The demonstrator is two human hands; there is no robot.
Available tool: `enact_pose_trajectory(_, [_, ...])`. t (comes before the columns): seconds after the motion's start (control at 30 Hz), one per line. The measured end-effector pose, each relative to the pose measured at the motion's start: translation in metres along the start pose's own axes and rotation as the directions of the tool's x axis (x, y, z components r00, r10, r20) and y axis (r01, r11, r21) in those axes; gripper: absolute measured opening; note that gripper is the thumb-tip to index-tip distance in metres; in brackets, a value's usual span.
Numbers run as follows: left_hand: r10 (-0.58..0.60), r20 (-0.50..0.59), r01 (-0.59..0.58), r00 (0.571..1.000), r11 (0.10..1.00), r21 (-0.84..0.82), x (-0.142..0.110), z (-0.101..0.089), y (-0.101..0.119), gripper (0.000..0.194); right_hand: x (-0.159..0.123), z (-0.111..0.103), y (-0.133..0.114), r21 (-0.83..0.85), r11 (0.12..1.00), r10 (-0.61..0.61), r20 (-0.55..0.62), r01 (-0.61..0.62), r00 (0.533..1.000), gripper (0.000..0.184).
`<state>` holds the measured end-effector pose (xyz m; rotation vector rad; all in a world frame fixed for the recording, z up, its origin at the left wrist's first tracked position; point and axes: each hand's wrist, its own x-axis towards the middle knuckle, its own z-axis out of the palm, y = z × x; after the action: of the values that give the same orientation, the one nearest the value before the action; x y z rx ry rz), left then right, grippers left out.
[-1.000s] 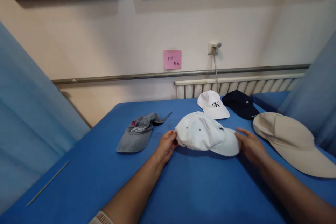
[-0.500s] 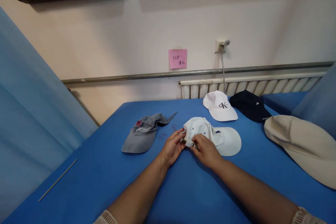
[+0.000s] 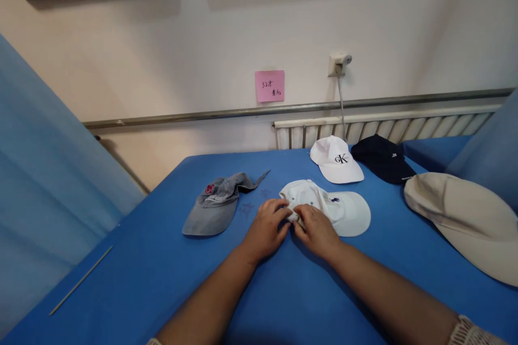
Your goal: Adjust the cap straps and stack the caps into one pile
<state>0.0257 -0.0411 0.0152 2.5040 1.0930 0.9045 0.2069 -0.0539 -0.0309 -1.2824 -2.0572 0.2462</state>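
Observation:
A pale white baseball cap (image 3: 348,212) with a small navy emblem lies on the blue table, its brim pointing right. At its back strap, my left hand (image 3: 267,228) is closed, with fingers and thumb pinching the strap. My right hand (image 3: 318,230) grips the same strap from the other side, fingertips close to those of the left. The strap and its buckle are mostly hidden behind my fingers. To the left of the hands rests a grey cap (image 3: 214,207) with a red patch, its strap end sticking out to the right.
Behind lie a white cap (image 3: 338,164) with black letters and a black cap (image 3: 382,159). A large beige cap (image 3: 465,215) sits at the right. A thin stick (image 3: 81,280) lies near the left edge of the blue table (image 3: 162,280). A blue curtain (image 3: 48,183) hangs at left.
My left hand has turned over from palm-up beside the strap to back-up, its fingers now over the buckle. The right hand keeps its grip. The view has shifted slightly.

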Motion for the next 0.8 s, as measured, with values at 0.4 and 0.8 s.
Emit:
enact_pose_trajectory(0.4, [-0.384,0.038,0.335,0.922,0.746,-0.576,0.003,0.013,-0.014,0.008,-0.001,-0.001,0.007,0.088,0.996,-0.035,0.107,0.025,0.994,0.041])
enact_pose_trajectory(0.8, [-0.238,0.08,0.251,0.968,0.913,-0.321,0.002,0.009,-0.014,0.015,0.001,-0.003,0.014,0.247,0.969,0.028,-0.156,0.011,0.987,0.038])
